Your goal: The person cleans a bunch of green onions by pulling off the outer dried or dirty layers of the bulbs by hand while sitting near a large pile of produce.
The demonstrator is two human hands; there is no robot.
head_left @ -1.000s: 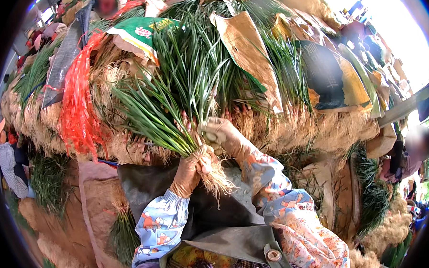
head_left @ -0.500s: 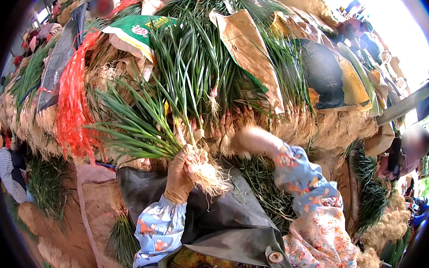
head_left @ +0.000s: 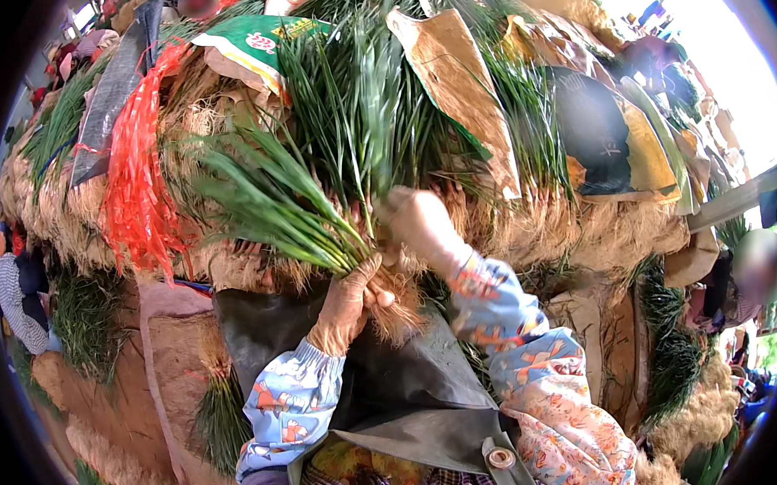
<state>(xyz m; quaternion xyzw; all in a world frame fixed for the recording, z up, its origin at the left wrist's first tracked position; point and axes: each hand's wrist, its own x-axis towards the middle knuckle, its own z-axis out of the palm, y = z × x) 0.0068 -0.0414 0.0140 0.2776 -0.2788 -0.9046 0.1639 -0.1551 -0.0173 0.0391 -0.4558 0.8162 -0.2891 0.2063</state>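
Observation:
My left hand [head_left: 349, 303], in a worn brown glove, is closed round a bunch of green garlic [head_left: 314, 220]. Its long leaves fan up and to the left, while the pale, hairy roots [head_left: 398, 311] hang out past the thumb on the right. My right hand [head_left: 423, 228] is beside the top of that bunch, at the foot of the upright plants. Motion smears its fingers, so I cannot make out whether they grip a stalk. Directly behind stands a dense row of the same green plants [head_left: 374, 113], roots toward me.
Red plastic strands [head_left: 138, 167] hang at the left beside a green printed sack [head_left: 263, 40]. A brown sack piece [head_left: 455, 75] and a dark-and-yellow sack [head_left: 605, 138] lie over the pile. A dark apron [head_left: 411, 371] covers my lap. Another bundle [head_left: 223, 423] lies lower left. Other people are at both edges.
My right hand has moved left and slightly up, from the row's roots to beside the held bunch. The bunch's leaves are blurred and sit a little farther right; my left hand has shifted slightly right.

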